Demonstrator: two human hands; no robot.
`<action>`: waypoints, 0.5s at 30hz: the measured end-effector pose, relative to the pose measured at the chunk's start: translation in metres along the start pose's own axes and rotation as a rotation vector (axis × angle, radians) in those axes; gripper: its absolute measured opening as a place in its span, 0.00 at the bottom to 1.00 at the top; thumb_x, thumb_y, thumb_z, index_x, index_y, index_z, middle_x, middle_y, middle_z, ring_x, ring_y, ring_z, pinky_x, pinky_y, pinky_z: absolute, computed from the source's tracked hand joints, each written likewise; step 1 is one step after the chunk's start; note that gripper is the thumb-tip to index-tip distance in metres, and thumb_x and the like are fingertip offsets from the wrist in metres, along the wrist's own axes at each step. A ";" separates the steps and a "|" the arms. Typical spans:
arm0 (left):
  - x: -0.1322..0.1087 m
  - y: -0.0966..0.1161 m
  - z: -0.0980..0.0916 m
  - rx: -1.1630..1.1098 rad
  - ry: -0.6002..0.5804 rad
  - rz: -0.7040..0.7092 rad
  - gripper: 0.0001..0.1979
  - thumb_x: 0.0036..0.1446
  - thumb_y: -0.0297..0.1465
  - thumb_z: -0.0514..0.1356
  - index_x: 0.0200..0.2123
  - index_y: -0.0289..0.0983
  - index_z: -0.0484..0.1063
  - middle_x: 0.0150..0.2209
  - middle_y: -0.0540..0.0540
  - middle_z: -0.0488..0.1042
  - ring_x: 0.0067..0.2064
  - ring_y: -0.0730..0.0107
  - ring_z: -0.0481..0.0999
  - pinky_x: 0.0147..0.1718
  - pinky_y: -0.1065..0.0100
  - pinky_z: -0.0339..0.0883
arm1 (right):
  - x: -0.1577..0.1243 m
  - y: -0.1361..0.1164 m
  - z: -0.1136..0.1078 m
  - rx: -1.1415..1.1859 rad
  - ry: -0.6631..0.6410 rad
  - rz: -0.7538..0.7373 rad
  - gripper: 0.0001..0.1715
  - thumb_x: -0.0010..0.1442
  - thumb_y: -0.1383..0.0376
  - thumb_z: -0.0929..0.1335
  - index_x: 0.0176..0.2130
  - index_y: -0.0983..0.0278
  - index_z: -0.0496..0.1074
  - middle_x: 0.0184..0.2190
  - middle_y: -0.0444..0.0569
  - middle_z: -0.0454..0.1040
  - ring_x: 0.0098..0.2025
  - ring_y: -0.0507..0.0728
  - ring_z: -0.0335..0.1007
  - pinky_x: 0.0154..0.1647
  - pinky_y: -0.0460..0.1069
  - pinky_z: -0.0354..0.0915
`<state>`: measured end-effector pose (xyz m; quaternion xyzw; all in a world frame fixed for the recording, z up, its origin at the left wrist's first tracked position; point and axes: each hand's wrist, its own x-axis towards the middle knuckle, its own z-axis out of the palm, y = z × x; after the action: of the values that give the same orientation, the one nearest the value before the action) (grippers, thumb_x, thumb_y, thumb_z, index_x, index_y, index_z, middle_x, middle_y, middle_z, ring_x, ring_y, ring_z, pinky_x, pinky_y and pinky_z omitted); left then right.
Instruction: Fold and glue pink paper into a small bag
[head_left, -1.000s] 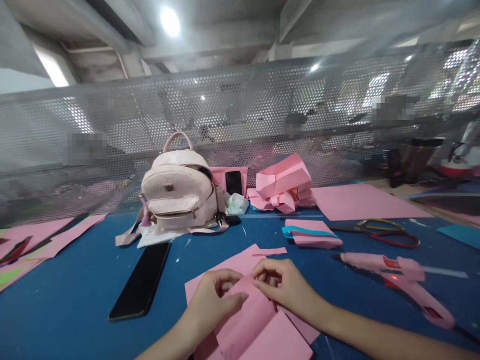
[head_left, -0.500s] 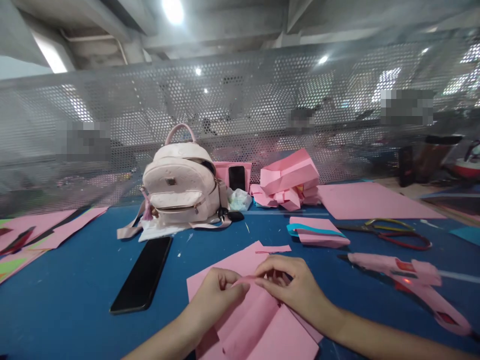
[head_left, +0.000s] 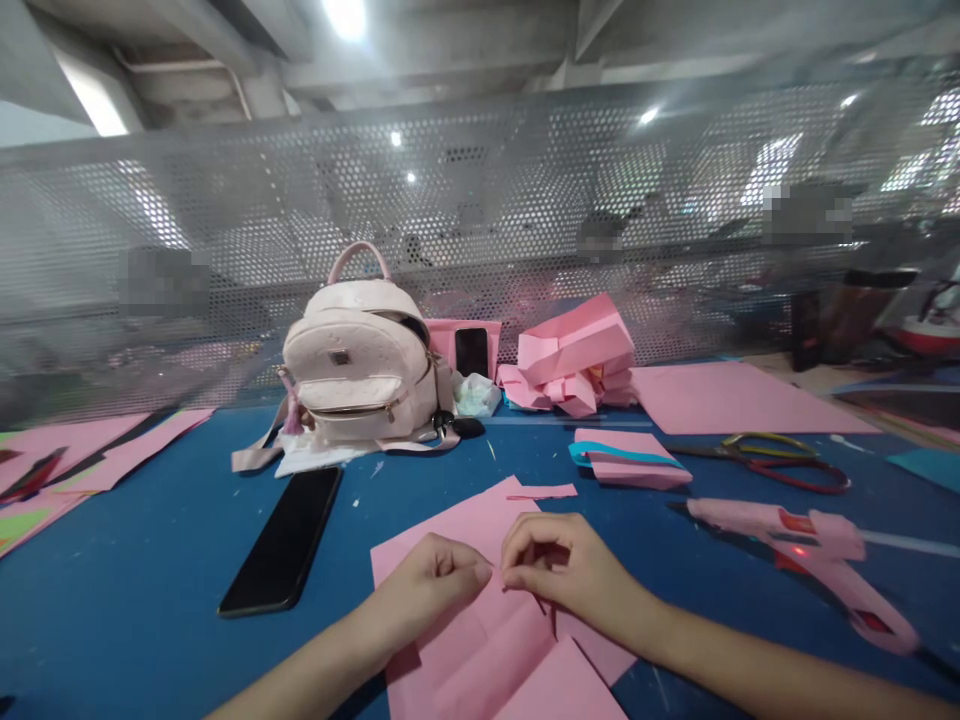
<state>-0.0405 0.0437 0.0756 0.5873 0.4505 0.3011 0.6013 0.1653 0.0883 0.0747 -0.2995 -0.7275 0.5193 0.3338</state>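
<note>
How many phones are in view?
2: one black phone lying flat, left of the left hand; another phone standing upright, right of the backpack. Others could be hidden.

head view | forward, down | table (head_left: pixel 142 570) close, partition (head_left: pixel 480 225) beyond

We saw a pale backpack (head_left: pixel 364 345).
In front we noted a black phone (head_left: pixel 282 540); behind, a perforated screen (head_left: pixel 495 220); to its right, a second phone (head_left: pixel 472 352) and crumpled wad (head_left: pixel 476 397).

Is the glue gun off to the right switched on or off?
It appears on: a red light glows on the pink glue gun.
</note>
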 end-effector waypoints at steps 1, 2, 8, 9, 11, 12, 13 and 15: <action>0.000 0.000 0.000 0.002 -0.003 0.001 0.27 0.58 0.48 0.60 0.19 0.39 0.52 0.19 0.58 0.46 0.23 0.77 0.42 0.23 0.66 0.36 | 0.001 0.001 0.001 0.041 -0.001 0.055 0.14 0.50 0.58 0.79 0.27 0.65 0.78 0.26 0.46 0.77 0.26 0.51 0.69 0.26 0.45 0.63; 0.000 0.001 0.000 0.004 -0.007 0.001 0.27 0.59 0.48 0.59 0.19 0.39 0.52 0.19 0.58 0.46 0.23 0.77 0.42 0.24 0.66 0.36 | 0.001 0.001 0.002 0.077 -0.006 0.100 0.15 0.48 0.58 0.79 0.27 0.66 0.78 0.25 0.45 0.77 0.25 0.50 0.68 0.25 0.44 0.63; 0.000 -0.001 -0.002 -0.004 -0.040 -0.004 0.27 0.59 0.49 0.59 0.19 0.39 0.52 0.20 0.58 0.46 0.24 0.77 0.42 0.24 0.66 0.36 | 0.003 0.006 0.001 0.147 -0.025 0.172 0.14 0.43 0.62 0.81 0.26 0.67 0.79 0.24 0.44 0.76 0.24 0.47 0.65 0.25 0.42 0.61; -0.001 0.000 -0.003 -0.006 -0.047 -0.009 0.27 0.58 0.49 0.60 0.19 0.39 0.52 0.20 0.58 0.46 0.24 0.77 0.42 0.24 0.66 0.36 | 0.003 0.006 0.001 0.148 -0.023 0.176 0.13 0.44 0.62 0.81 0.27 0.67 0.79 0.25 0.44 0.76 0.24 0.47 0.66 0.25 0.42 0.62; -0.002 0.001 -0.005 -0.007 -0.060 -0.024 0.27 0.58 0.50 0.60 0.20 0.39 0.52 0.20 0.58 0.46 0.24 0.77 0.42 0.24 0.66 0.35 | 0.002 0.007 0.002 0.147 -0.020 0.153 0.11 0.46 0.63 0.80 0.30 0.65 0.82 0.27 0.45 0.78 0.25 0.49 0.69 0.27 0.43 0.64; -0.003 0.003 -0.006 -0.008 -0.065 -0.033 0.27 0.57 0.49 0.60 0.20 0.39 0.53 0.19 0.58 0.46 0.23 0.77 0.41 0.24 0.66 0.35 | 0.001 0.007 0.002 0.135 -0.017 0.116 0.10 0.48 0.63 0.79 0.32 0.64 0.83 0.28 0.46 0.79 0.27 0.50 0.71 0.29 0.43 0.66; -0.003 0.004 -0.007 -0.010 -0.072 -0.041 0.27 0.57 0.49 0.61 0.20 0.39 0.53 0.19 0.58 0.46 0.23 0.76 0.41 0.24 0.66 0.35 | 0.001 0.007 0.002 0.115 -0.015 0.064 0.08 0.50 0.63 0.78 0.33 0.63 0.83 0.29 0.47 0.80 0.29 0.51 0.73 0.30 0.44 0.67; -0.003 0.006 -0.008 -0.018 -0.085 -0.051 0.26 0.56 0.49 0.62 0.20 0.38 0.56 0.20 0.58 0.46 0.24 0.76 0.42 0.24 0.66 0.35 | -0.001 0.007 0.002 0.062 -0.015 -0.050 0.05 0.53 0.63 0.77 0.34 0.61 0.84 0.30 0.48 0.80 0.31 0.53 0.74 0.33 0.45 0.68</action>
<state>-0.0480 0.0449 0.0828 0.5825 0.4366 0.2643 0.6326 0.1648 0.0885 0.0678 -0.2667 -0.7209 0.5352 0.3503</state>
